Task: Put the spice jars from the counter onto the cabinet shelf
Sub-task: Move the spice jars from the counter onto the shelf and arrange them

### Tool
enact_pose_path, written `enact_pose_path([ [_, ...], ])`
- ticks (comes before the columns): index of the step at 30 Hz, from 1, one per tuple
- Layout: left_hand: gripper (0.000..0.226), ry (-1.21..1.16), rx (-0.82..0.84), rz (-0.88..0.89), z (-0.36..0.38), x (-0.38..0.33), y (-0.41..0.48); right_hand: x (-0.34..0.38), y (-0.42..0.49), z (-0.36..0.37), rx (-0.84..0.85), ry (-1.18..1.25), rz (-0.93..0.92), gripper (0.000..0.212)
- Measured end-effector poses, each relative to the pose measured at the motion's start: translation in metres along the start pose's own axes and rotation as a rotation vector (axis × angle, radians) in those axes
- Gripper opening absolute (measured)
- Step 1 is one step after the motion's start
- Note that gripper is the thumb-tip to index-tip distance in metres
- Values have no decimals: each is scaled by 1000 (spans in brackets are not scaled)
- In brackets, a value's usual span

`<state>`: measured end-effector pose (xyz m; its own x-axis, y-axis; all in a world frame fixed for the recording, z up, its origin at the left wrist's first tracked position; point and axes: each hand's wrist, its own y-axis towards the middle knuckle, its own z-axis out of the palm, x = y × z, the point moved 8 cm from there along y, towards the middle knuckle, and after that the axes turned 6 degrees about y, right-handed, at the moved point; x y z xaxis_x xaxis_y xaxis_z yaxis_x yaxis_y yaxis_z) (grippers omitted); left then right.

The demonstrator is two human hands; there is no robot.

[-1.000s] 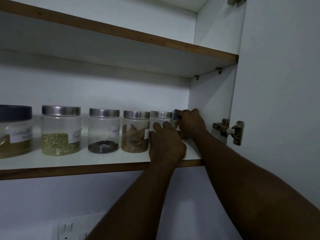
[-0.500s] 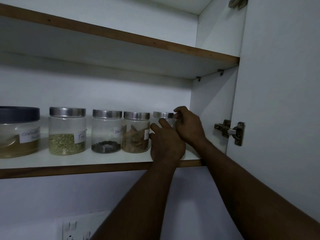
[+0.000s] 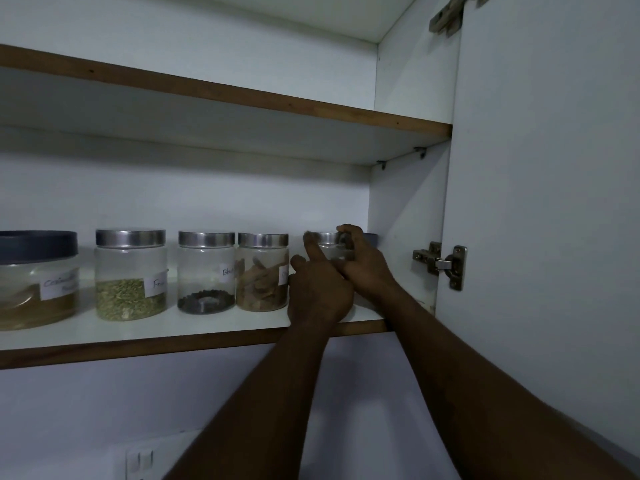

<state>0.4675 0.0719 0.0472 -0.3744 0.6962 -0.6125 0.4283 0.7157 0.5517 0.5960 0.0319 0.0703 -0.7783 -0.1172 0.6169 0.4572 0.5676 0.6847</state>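
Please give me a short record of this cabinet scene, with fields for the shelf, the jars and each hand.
shelf: lower cabinet shelf; cabinet door open at right
jars in row: dark-lidded jar, green-seed jar, black-seed jar, brown-bark jar
handled jar: silver-lidded jar, mostly hidden by hands
left hand: index finger touches its lid edge
right hand: fingers curl round its lid

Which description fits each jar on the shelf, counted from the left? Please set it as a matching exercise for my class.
Things: 1 second jar; 2 third jar; 3 fourth jar; 4 fifth jar.
Descriptions: a brown pieces inside; b touched by the left hand and right hand; c green seeds inside; d black grains inside.
Pairs: 1-c, 2-d, 3-a, 4-b.
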Motion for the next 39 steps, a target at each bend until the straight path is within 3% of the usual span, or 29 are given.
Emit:
enact_pose_path([
  [2, 76, 5, -94, 39, -9, -3, -5, 8, -9, -10, -75, -21, -41, 58],
  [6, 65, -31, -127, 73, -13, -6, -6, 17, -25, -29, -233, -93, -70, 69],
  [9, 53, -51, -153, 64, -21, -4, -6, 16, -29, -30, -207, -39, -71, 77],
  [11, 47, -69, -254, 74, -34, -4, -15, 10, -28, -28, -140, -6, -31, 80],
  [15, 45, 69, -582, 265, -69, -2, -47, 3, -27, -24, -73, -25, -6, 98],
  [17, 50, 128, -684, 242, -86, 13, -54, 2, -26, -24, -76, -25, -6, 109],
  [23, 100, 179, -390, -12, -91, 39, -26, -1, -27, -24, -91, -44, 22, 120],
  [27, 118, 172, -145, -45, -72, 49, -8, 3, -28, -18, -54, -24, 13, 105],
  [32, 120, 14, -15, 14, -59, 46, 8, 3, -27, -14, 8, 26, 42, 90],
  [35, 130, -44, 23, 26, -53, 49, 13, 7, -30, -12, 10, -8, 6, 96],
  [39, 124, -105, 80, -50, -51, 60, 18, 9, -31, -12, 9, -47, -15, 109],
])
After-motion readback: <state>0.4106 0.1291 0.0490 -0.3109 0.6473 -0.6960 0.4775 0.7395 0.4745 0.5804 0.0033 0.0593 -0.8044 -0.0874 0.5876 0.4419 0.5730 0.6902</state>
